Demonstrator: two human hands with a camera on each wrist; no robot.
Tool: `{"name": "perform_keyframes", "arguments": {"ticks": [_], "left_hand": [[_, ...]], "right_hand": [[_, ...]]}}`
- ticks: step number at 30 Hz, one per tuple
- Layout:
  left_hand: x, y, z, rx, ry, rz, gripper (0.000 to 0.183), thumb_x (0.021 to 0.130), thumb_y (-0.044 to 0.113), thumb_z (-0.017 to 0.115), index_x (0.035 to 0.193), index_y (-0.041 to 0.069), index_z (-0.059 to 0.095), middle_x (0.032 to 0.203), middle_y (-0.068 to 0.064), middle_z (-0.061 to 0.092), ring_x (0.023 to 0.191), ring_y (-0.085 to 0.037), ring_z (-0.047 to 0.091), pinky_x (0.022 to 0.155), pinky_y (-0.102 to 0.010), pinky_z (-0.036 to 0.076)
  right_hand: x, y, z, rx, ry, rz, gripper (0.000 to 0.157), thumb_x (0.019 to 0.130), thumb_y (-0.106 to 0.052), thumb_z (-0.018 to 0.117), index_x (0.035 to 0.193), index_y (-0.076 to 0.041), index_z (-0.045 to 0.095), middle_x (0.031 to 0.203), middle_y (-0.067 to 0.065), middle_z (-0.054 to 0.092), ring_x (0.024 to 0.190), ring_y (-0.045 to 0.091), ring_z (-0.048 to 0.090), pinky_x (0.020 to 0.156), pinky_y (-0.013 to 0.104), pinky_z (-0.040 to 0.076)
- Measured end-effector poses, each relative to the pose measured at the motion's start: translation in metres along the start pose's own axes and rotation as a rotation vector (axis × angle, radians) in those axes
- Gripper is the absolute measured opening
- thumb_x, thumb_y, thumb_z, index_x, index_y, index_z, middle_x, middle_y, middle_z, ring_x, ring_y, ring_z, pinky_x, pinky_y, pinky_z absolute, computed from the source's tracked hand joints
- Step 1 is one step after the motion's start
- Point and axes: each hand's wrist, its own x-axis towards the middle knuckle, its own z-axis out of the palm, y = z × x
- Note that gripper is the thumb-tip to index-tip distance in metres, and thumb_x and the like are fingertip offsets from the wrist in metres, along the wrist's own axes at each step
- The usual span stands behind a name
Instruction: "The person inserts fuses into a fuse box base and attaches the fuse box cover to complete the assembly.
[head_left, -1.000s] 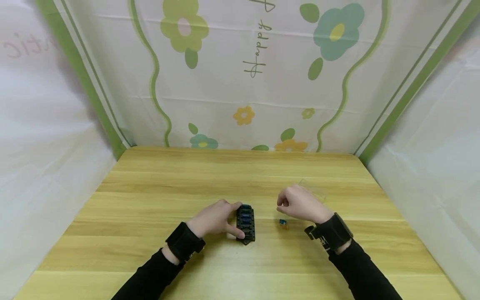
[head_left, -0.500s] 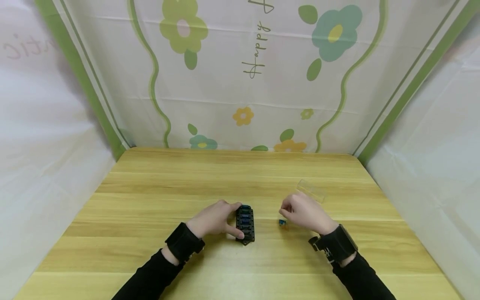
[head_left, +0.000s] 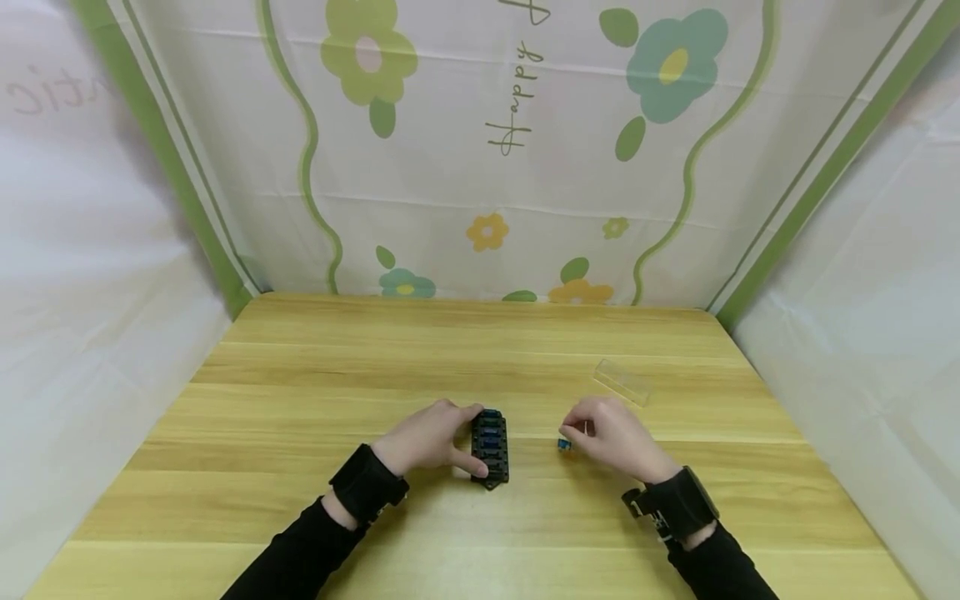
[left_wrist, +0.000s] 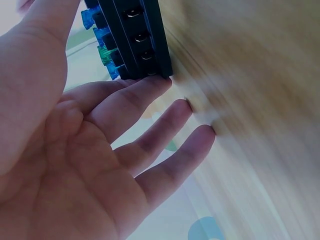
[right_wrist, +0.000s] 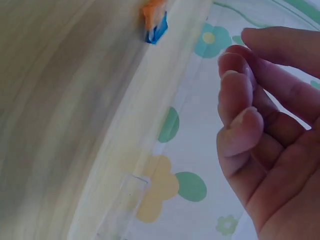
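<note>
My left hand holds a black fuse block on the table, thumb at its near end and fingers at its far end. In the left wrist view, blue and green blade fuses stick out of the block. To the right lies a blue blade fuse beside an orange blade fuse, which shows only in the right wrist view. Over them hovers my right hand, its fingers bent, thumb and index tip slightly apart. Nothing shows between those fingertips.
A clear plastic cover lies on the wooden table behind my right hand. White flower-printed cloth stands at the back and both sides of the table.
My right hand has moved slightly toward me and to the right, away from the clear cover. In the head view it now hides the orange fuse. My left hand and the block have stayed put.
</note>
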Motion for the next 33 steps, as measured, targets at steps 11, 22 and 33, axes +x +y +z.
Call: {"name": "perform_keyframes", "arguments": {"ticks": [11, 22, 33], "left_hand": [[-0.0012, -0.0013, -0.0017, -0.001, 0.000, 0.002, 0.098, 0.071, 0.064, 0.069, 0.143, 0.003, 0.042, 0.122, -0.011, 0.059, 0.079, -0.009, 0.050, 0.086, -0.026, 0.044], [0.0009, -0.0002, -0.0004, 0.005, -0.010, -0.007, 0.099, 0.071, 0.065, 0.069, 0.144, 0.004, 0.041, 0.101, -0.004, 0.063, 0.071, -0.008, 0.047, 0.078, -0.023, 0.042], [-0.0025, 0.0027, -0.0022, -0.019, -0.023, -0.013, 0.097, 0.073, 0.061, 0.069, 0.145, 0.003, 0.039, 0.075, 0.003, 0.051, 0.064, -0.010, 0.039, 0.070, -0.027, 0.037]], "right_hand": [[-0.0032, -0.0033, 0.0006, -0.105, -0.031, -0.019, 0.004, 0.081, -0.019, 0.073, 0.080, -0.018, 0.070, 0.072, -0.014, 0.052, 0.064, 0.002, 0.049, 0.057, 0.018, 0.041], [-0.0094, -0.0040, 0.0058, -0.133, -0.127, 0.058, 0.015, 0.072, -0.026, 0.081, 0.078, -0.018, 0.070, 0.076, -0.011, 0.054, 0.067, 0.003, 0.049, 0.058, 0.020, 0.040], [-0.0101, -0.0050, 0.0069, -0.137, -0.154, 0.093, 0.014, 0.071, -0.026, 0.082, 0.076, -0.020, 0.070, 0.074, -0.012, 0.053, 0.065, 0.001, 0.046, 0.055, 0.019, 0.039]]}}
